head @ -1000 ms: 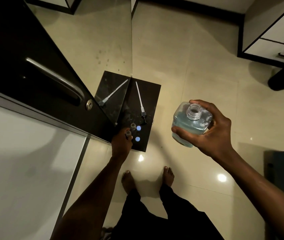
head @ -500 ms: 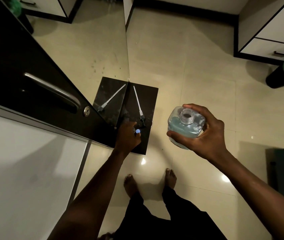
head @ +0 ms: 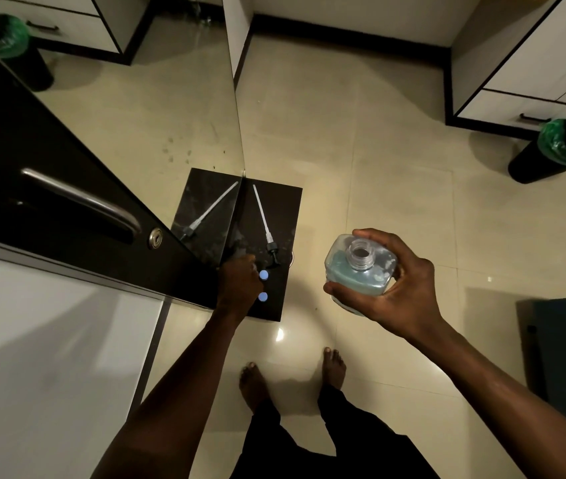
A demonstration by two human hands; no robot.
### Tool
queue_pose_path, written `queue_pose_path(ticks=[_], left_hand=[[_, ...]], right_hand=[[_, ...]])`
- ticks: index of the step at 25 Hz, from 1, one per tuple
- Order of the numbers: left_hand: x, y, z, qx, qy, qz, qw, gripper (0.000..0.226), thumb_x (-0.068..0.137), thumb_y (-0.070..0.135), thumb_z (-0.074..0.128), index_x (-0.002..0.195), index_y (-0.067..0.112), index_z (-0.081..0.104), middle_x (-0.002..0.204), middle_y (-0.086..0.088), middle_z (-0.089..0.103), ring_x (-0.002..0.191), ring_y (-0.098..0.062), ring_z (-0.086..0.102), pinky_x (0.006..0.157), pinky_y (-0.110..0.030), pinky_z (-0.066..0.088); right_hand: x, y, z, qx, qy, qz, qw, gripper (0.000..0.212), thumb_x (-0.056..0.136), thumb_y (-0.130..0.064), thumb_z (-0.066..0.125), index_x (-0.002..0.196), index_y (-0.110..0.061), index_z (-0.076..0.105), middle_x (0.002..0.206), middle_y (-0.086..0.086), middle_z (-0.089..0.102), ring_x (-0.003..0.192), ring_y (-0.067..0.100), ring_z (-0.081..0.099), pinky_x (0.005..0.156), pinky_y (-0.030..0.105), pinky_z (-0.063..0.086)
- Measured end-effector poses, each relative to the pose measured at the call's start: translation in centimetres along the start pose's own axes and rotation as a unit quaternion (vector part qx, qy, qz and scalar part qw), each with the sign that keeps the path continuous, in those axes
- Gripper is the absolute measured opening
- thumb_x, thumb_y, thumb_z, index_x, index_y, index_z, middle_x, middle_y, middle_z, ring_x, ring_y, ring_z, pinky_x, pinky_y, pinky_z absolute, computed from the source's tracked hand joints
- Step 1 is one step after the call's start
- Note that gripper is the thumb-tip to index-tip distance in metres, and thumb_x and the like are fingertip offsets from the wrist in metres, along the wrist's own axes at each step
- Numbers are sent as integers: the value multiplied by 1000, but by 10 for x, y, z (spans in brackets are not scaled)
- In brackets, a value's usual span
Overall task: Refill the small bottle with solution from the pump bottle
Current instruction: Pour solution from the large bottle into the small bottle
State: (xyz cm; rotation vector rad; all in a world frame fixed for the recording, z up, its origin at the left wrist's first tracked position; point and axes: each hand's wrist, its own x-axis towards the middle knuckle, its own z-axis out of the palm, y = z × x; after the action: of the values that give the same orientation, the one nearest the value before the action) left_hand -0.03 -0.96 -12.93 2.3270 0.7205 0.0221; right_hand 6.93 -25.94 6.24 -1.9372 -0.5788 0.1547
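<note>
My right hand (head: 399,288) grips the pump bottle (head: 359,271), uncapped and upright, over the floor. My left hand (head: 240,285) curls on the dark tabletop (head: 274,209) — whether it holds the small bottle I cannot tell; it's hidden. Tipping now would spill solution. The pump tube (head: 263,219) and two blue caps (head: 263,275) crowd that spot.

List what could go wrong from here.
1. The pump bottle in the right hand is uncapped and held over bare floor; tipping it early would likely spill the blue solution.
2. The left hand reaches among two blue caps near the dark shelf's edge; a nudge could knock them off.
3. The pump tube lies loose nearby.
</note>
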Motion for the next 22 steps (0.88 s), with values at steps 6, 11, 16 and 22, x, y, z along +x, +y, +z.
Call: queue_pose_path(ticks=[6,11,16,22], left_hand=[[-19,76,-81,2,155,114,981,14,91,20,74,97,8,76,84,-10,75,77,-21,69,78,-31,54],[-17,134,-150,-36,157,184,970,28,90,33,75,111,14,75,98,-1,75,91,-15,63,82,-29,50],[-35,204,-191,-144,105,211,961,27,102,45,52,112,21,60,117,6,60,103,-4,62,86,-24,52],[-58,247,-215,-246,86,245,934,33,85,38,80,111,19,71,97,9,78,90,0,74,79,-27,63]], right_hand=[[0,-17,-13,21,21,2,1000,77,54,-27,100,123,-19,66,116,-10,71,105,12,69,86,17,55],[12,-46,-26,5,36,-31,999,77,52,-34,101,120,-24,66,111,-18,71,100,6,70,83,15,55],[29,-77,-47,-31,67,-83,994,77,52,-43,99,119,-26,66,107,-17,73,95,2,70,85,18,56],[45,-107,-76,-125,80,-130,980,80,55,-57,94,124,-29,62,109,-13,72,90,8,69,82,20,57]])
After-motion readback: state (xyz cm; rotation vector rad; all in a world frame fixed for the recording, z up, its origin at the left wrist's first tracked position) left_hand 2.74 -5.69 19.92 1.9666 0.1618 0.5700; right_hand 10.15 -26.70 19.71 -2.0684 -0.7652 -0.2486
